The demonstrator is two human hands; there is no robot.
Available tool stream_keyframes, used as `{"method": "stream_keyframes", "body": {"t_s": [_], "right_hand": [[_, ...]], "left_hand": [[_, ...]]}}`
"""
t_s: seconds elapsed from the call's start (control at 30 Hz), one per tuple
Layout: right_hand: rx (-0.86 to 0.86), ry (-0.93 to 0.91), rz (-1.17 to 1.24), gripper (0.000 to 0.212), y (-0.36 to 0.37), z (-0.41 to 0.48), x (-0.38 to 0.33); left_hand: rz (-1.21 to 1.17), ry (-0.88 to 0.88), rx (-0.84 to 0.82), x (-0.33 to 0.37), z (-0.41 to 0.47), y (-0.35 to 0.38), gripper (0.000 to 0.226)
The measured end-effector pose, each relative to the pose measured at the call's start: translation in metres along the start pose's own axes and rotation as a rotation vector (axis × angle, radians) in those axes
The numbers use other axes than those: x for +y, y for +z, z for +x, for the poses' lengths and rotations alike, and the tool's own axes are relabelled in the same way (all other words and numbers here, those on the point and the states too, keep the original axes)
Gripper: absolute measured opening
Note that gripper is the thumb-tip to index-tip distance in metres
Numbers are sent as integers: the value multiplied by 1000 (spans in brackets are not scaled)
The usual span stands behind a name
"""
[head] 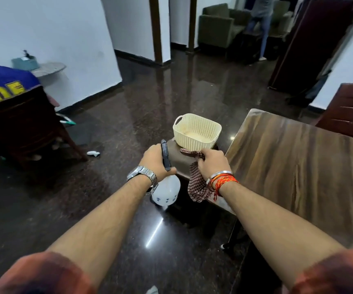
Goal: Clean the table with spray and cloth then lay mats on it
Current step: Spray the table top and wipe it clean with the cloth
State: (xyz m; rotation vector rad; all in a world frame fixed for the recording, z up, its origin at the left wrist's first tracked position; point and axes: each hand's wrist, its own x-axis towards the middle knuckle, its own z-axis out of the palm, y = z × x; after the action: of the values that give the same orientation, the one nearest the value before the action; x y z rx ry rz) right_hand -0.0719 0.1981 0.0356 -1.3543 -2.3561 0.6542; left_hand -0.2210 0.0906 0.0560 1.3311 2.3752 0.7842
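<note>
My left hand (155,159) grips the dark trigger head of a white spray bottle (167,192), which hangs below my wrist over the floor. My right hand (210,163) is closed on a brown checked cloth (196,187) that dangles down beside the table's left edge. The wooden table (298,166) stretches to the right of both hands, glossy and brown. No mats are in view.
A cream plastic basket (196,130) sits on a small brown stool (178,158) just beyond my hands. A seated person in a blue shirt on a chair (23,132) is at the left. A dark wooden chair (349,115) stands behind the table. A crumpled white scrap (93,153) lies on the floor.
</note>
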Motion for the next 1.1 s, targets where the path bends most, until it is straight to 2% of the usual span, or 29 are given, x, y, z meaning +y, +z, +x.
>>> {"method": "stream_keyframes", "body": {"t_s": [0.07, 0.17, 0.33, 0.43, 0.63, 0.77, 1.0, 1.1], "right_hand": [[34, 72, 22, 19, 10, 33, -5], [87, 181, 50, 22, 20, 76, -3], [123, 315, 77, 16, 37, 165, 18], [139, 373, 134, 13, 49, 220, 32], [139, 472, 212, 21, 71, 308, 56], [150, 529, 216, 26, 88, 359, 69], [158, 655, 183, 27, 136, 431, 100], [185, 678, 144, 29, 156, 450, 111]], "left_hand": [[3, 41, -51, -9, 47, -5, 49], [0, 92, -91, -13, 110, -9, 48], [-36, 174, -209, -13, 212, 7, 57], [-18, 161, -234, -12, 272, 23, 66], [-10, 143, -318, -7, 380, 55, 74], [-51, 145, -337, -11, 444, 75, 61], [-3, 261, -454, -32, 544, 140, 40], [3, 220, -526, -50, 567, 171, 55]]}}
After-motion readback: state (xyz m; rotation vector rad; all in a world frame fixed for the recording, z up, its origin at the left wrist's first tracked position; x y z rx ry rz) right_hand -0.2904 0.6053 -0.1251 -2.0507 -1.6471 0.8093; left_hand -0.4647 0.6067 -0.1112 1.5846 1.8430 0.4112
